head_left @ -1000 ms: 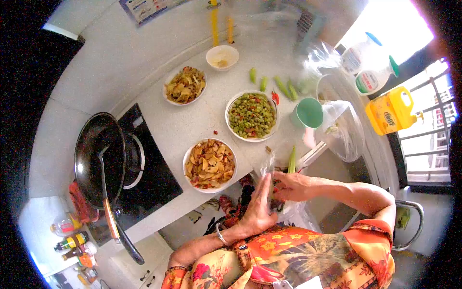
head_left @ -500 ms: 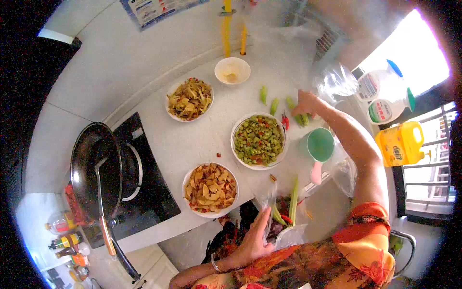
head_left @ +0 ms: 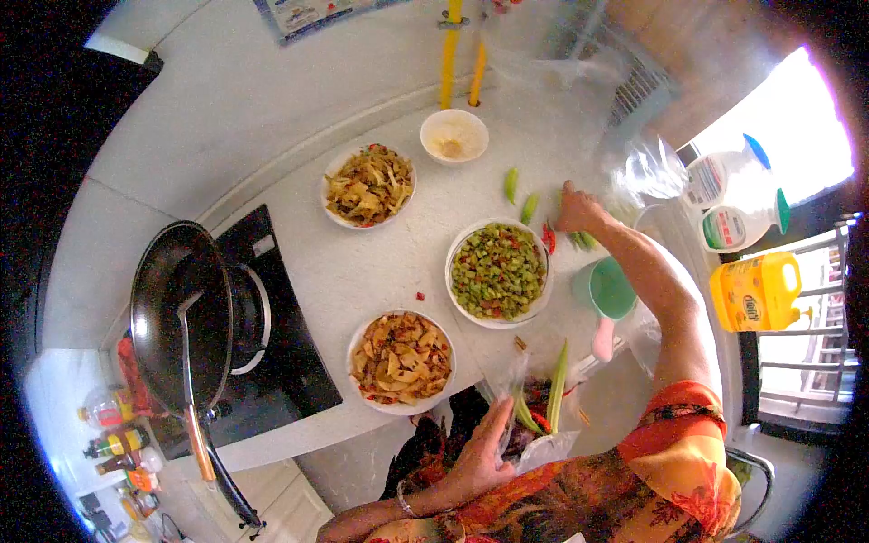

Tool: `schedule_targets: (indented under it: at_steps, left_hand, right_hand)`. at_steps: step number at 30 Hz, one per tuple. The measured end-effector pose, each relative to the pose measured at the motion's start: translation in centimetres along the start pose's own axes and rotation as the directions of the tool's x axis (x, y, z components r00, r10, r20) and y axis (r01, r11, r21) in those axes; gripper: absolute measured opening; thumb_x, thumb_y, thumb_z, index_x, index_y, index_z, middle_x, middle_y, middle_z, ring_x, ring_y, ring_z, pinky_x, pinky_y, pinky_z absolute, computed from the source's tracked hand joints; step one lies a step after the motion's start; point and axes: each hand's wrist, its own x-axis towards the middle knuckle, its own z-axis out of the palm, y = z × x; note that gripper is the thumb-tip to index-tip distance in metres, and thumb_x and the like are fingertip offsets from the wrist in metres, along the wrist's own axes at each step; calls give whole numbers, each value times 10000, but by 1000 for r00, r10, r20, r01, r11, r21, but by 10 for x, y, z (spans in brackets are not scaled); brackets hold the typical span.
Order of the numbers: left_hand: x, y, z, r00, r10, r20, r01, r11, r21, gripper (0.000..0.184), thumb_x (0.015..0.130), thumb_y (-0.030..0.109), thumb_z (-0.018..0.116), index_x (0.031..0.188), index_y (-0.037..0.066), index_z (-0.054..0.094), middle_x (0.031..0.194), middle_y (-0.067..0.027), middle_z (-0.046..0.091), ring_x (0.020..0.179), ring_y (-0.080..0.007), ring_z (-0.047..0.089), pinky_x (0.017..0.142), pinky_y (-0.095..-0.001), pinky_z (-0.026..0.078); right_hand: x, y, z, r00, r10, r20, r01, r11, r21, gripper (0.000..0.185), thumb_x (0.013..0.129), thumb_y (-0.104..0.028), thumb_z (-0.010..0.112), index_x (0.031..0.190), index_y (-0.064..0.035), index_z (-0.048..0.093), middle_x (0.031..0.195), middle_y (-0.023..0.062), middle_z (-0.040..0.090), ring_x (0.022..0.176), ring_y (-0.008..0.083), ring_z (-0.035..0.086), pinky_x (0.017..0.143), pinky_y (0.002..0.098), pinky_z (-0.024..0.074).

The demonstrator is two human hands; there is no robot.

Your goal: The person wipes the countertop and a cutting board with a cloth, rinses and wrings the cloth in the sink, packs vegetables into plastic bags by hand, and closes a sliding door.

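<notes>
A clear plastic bag [head_left: 554, 442] hangs at the counter's front edge with long green pieces and something red and dark in it. My left hand [head_left: 484, 452] holds the bag's left side, fingers together. Up on the counter, my right hand [head_left: 582, 210] reaches over some green pieces [head_left: 584, 240], which it partly hides; whether its fingers grip them is not clear. Two more green pieces [head_left: 529, 208] and red chillies [head_left: 549, 238] lie to its left. Nearby are a bowl of diced green food [head_left: 497, 272] and a green cup [head_left: 611, 288] with a pink handle.
Sliced food fills a front bowl [head_left: 402, 361] and a rear bowl [head_left: 368, 186]; a small white bowl [head_left: 454, 137] is behind. A wok [head_left: 181, 317] with a ladle stands left by the black stove [head_left: 272, 380]. Spray bottles and a yellow jug [head_left: 756, 291] are at right.
My right hand has left the bag and moved up to the green pieces at the back of the counter. My left hand has stayed at the bag. The view has shifted slightly.
</notes>
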Motion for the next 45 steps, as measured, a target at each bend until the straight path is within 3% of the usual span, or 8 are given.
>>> schedule_targets:
  at_steps: [9, 11, 21, 23, 29, 32, 42, 45]
  left_hand:
    - [2, 4, -2, 1000, 10, 7, -11, 998, 68, 842, 631, 29, 556, 1369, 14, 149, 1393, -229, 198, 1311, -340, 185, 1058, -354, 195]
    - [1, 7, -3, 999, 31, -8, -31, 997, 72, 832, 633, 29, 550, 1366, 10, 155, 1389, -231, 204, 1308, -341, 197, 1057, -355, 199]
    - [-1, 9, -6, 1000, 17, -6, -17, 998, 53, 828, 633, 27, 545, 1366, 15, 160, 1394, -228, 203, 1313, -326, 191, 1062, -339, 186]
    - [-2, 7, -5, 1000, -23, -4, 23, 996, -85, 835, 629, 28, 547, 1369, 18, 159, 1397, -223, 201, 1314, -321, 192, 1063, -338, 185]
    - [-1, -5, -5, 1000, 13, 5, -13, 1000, 19, 841, 619, 23, 550, 1365, 10, 162, 1393, -223, 215, 1312, -318, 198, 1064, -336, 187]
    - [-2, -2, -8, 997, -67, 28, 69, 996, -65, 837, 619, 25, 553, 1361, -2, 165, 1391, -221, 220, 1309, -319, 207, 1064, -337, 191]
    - [2, -21, 0, 997, 53, -48, -56, 996, -68, 840, 636, 61, 598, 1356, -10, 169, 1379, -230, 234, 1303, -318, 223, 1063, -351, 206]
    - [2, -18, -2, 999, 23, -30, -25, 999, -48, 840, 640, 59, 598, 1358, -5, 169, 1383, -226, 230, 1304, -315, 222, 1063, -350, 207]
  right_hand:
    - [8, 8, -3, 998, -39, -46, 42, 997, 58, 679, 705, -131, 579, 1280, -38, 230, 864, 262, 593, 826, 401, 596, 683, 444, 491]
    - [-5, -5, -17, 978, -98, 186, 32, 943, 330, 646, 705, -190, 622, 1237, -36, 291, 869, 229, 602, 807, 344, 611, 678, 418, 491]
    - [-11, -25, 16, 996, -18, 88, 6, 991, 131, 635, 682, -416, 672, 1065, 45, 461, 880, 197, 616, 841, 321, 610, 707, 412, 501]
    - [6, -21, 12, 983, 166, 80, -182, 934, 309, 457, 716, -274, 682, 996, 22, 475, 785, 174, 616, 711, 273, 621, 591, 361, 507]
    - [35, -33, -3, 992, 127, 17, -90, 597, 797, 407, 740, -229, 643, 1017, 26, 488, 743, 177, 601, 707, 270, 620, 569, 388, 505]
    - [45, -51, 8, 980, 149, -136, -94, 935, 342, 448, 727, -209, 638, 1067, 22, 458, 830, 230, 586, 803, 302, 611, 604, 411, 503]
    - [63, -43, 8, 961, 177, -211, -71, 899, 431, 467, 716, -159, 596, 1122, -31, 406, 889, 222, 563, 777, 322, 583, 595, 422, 472]
    - [53, -61, -28, 995, 98, -15, -60, 714, 698, 370, 721, -133, 565, 1061, -43, 450, 829, 194, 566, 692, 299, 575, 575, 415, 460]
